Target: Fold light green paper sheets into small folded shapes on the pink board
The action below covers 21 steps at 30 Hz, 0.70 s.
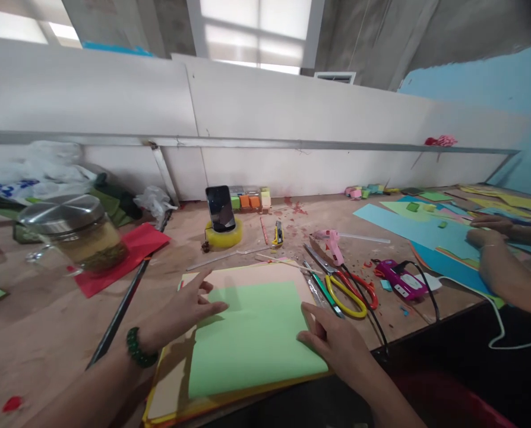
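A light green sheet (252,339) lies on a stack of peach and yellow paper (167,386) at the table's front edge. My left hand (187,309), below which a dark green bead bracelet circles the wrist, is at the sheet's upper left, fingers apart, thumb over the green paper. My right hand (332,342) rests at the sheet's right edge, its index finger and thumb spread apart. Neither hand grips anything visible. Right of the stack lie scissors with yellow handles (345,297), red-handled scissors (367,291) and a green pen or cutter (323,288).
A phone (221,208) stands in a yellow tape roll (223,236). At left, a lidded glass jug (85,238) stands on red paper (147,241). A pink glue gun (334,246) and purple power strip (401,279) sit right. Another person's hands (490,244) touch blue paper.
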{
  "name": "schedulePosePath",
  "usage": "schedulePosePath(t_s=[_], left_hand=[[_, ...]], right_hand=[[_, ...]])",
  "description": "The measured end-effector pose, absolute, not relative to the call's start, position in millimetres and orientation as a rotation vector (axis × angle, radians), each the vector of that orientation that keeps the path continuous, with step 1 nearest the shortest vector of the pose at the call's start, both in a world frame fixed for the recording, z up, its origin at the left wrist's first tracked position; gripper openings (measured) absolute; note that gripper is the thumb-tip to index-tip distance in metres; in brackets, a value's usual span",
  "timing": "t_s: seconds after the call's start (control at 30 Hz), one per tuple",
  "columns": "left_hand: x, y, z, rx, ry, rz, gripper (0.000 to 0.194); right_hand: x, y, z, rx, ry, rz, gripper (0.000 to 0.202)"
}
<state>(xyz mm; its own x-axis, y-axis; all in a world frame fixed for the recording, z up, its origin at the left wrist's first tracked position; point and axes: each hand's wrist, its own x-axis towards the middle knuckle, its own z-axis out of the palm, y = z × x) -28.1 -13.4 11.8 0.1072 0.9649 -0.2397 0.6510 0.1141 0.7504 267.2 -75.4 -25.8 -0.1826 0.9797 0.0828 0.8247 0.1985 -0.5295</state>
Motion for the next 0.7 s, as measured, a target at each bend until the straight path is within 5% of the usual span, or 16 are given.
schedulePosePath(t_s=[0.43, 0.7], left_hand=[[-23.4, -18.0, 9.8, 1.427, 1.443, 0.557, 0.097], [-35.1, -22.5, 16.2, 1.338, 1.088, 0.388, 0.072]], right_hand=[[275.2, -74.5, -40.3, -1.669, -2.112, 0.480, 0.033], [276.4, -75.3, -43.3, -1.685, -2.089, 0.473, 0.034]])
